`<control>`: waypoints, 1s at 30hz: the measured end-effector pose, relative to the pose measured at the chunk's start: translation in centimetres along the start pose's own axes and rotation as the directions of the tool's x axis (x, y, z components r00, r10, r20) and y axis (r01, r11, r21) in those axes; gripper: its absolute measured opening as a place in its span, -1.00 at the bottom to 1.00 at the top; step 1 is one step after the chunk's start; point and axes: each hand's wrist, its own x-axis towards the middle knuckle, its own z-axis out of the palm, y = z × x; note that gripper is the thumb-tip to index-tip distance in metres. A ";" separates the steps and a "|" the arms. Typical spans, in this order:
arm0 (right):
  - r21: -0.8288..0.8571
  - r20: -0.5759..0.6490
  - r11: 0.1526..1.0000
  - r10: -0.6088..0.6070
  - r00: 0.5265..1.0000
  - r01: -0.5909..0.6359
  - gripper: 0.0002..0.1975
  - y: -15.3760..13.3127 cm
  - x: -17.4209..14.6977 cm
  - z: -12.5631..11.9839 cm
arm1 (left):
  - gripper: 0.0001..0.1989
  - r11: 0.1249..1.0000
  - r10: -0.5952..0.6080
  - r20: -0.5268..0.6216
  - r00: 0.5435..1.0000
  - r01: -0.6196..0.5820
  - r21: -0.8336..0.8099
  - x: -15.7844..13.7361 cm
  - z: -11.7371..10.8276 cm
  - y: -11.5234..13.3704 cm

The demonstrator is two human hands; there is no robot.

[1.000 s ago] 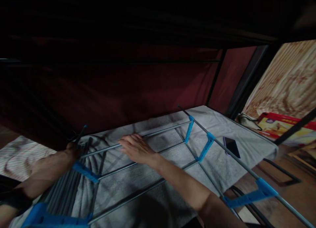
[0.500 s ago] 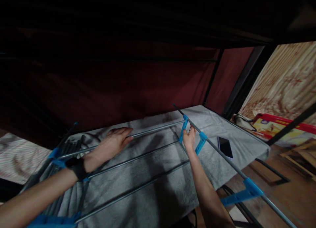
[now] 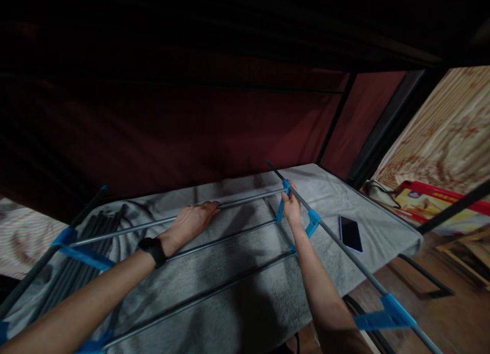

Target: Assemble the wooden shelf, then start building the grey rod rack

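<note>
A frame of grey metal tubes and blue plastic brackets stands over a grey blanket [image 3: 229, 272]. My left hand [image 3: 197, 216], with a black watch [image 3: 153, 251] on its wrist, is closed over the long upper tube [image 3: 248, 198] near its middle. At that tube's right end, my right hand [image 3: 291, 206] grips a blue plastic bracket [image 3: 286, 186], thumb against it and fingers partly hidden behind. The bracket sits on a slanting side tube [image 3: 344, 246], which carries another blue bracket [image 3: 313, 218] nearby. A left-hand blue bracket [image 3: 82, 249] joins the upper tube's other end.
Several loose grey tubes [image 3: 82, 267] lie on the blanket at left. A phone [image 3: 350, 234] rests right of the frame. Dark bed-frame posts [image 3: 390, 124] rise behind, before a dark red panel [image 3: 214, 134]. A red and yellow box [image 3: 432, 203] is on the right.
My left hand has moved right along the upper tube. My right hand has shifted up onto the bracket at the tube's end. The frame's left side has swung left and slightly nearer.
</note>
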 end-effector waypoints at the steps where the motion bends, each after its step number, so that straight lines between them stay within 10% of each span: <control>1: -0.008 0.002 1.000 0.001 1.000 -0.001 -0.47 0.0 -0.1 0.1 | -0.54 1.000 0.004 -0.006 1.000 -0.004 0.009 -0.1 0.0 -0.1; 24: -0.120 -0.016 0.993 -0.010 1.000 0.008 -0.47 -1.4 -0.6 0.4 | -0.57 1.000 -0.020 -0.019 1.000 0.020 0.021 -0.2 -0.3 0.5; 30: -0.113 -0.027 0.990 0.083 0.996 -0.086 -0.48 -1.3 -1.4 0.4 | -0.53 0.994 0.059 -0.175 0.983 -0.041 0.105 -1.5 -0.6 1.0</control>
